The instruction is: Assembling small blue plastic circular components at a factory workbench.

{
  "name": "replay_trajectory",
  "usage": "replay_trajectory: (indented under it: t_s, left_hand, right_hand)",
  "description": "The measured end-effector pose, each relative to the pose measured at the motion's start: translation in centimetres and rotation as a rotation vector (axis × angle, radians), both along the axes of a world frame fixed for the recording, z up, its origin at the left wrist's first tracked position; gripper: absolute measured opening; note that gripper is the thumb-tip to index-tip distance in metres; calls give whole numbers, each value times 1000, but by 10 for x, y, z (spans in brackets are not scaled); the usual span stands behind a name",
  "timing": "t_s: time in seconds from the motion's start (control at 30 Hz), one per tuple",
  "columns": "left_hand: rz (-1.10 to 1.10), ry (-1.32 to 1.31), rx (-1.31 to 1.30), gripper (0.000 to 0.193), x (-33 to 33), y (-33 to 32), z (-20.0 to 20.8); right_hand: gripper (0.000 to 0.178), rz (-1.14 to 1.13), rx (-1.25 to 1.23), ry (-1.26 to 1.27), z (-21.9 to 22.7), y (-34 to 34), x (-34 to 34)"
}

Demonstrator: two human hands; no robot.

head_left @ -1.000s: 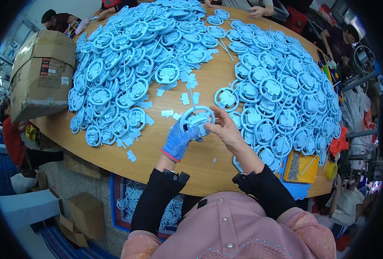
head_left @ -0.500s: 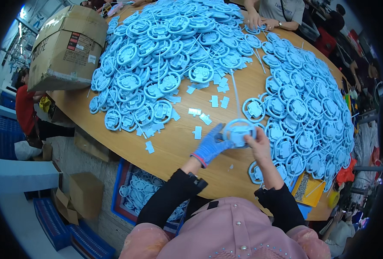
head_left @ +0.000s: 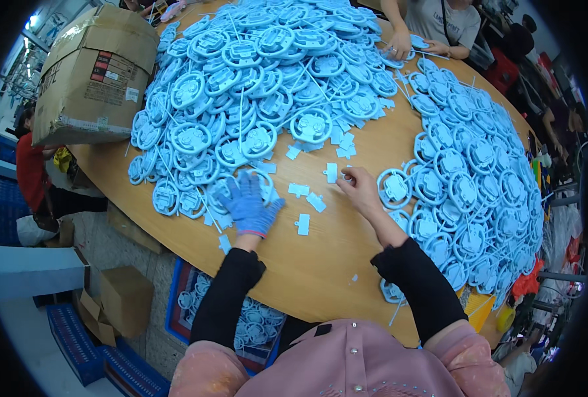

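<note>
My left hand [head_left: 246, 204], in a blue-grey knit glove, lies with fingers spread over the near edge of the left heap [head_left: 267, 73] of toy steering wheels. Beneath its fingers is a light-blue toy steering wheel [head_left: 265, 182], partly hidden. Bare, with thumb and fingertips pinched together, my right hand [head_left: 362, 192] is low over the table among small light-blue plates. Its fingertips cover the spot of one plate, which they hide. Right beside them lies another small tabbed plate [head_left: 330, 173]. Several more, such as this flat plate [head_left: 302, 224], lie between my hands.
A second heap of steering wheels [head_left: 469, 178] covers the table's right side. A large cardboard box [head_left: 95, 79] stands at the far left. Below the table edge is a blue crate [head_left: 175, 301] of wheels. Across the table a co-worker's hand [head_left: 398, 45] handles pieces. A yellow tray [head_left: 477, 308] sits near right.
The steering wheel held between both hands has been let go. My left hand has moved left to the heap; my right hand has moved forward and left to the small plates.
</note>
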State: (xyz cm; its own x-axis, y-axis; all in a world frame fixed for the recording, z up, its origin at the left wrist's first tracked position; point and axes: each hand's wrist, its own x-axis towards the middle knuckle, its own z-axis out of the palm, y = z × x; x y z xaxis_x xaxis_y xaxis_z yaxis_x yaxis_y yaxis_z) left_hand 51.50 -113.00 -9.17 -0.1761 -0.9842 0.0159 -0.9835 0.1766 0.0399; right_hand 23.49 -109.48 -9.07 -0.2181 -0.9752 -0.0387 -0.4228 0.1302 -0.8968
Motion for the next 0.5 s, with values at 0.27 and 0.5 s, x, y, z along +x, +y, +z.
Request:
replay_trajectory:
  t_s: [0.27, 0.5]
  left_hand:
    - [-289, 221, 25, 65, -37, 50, 0]
    - [-23, 503, -116, 70, -4, 29, 14]
  right_hand:
    - [34, 154, 104, 786, -12, -34, 36]
    - [16, -109, 133, -128, -34, 0, -13]
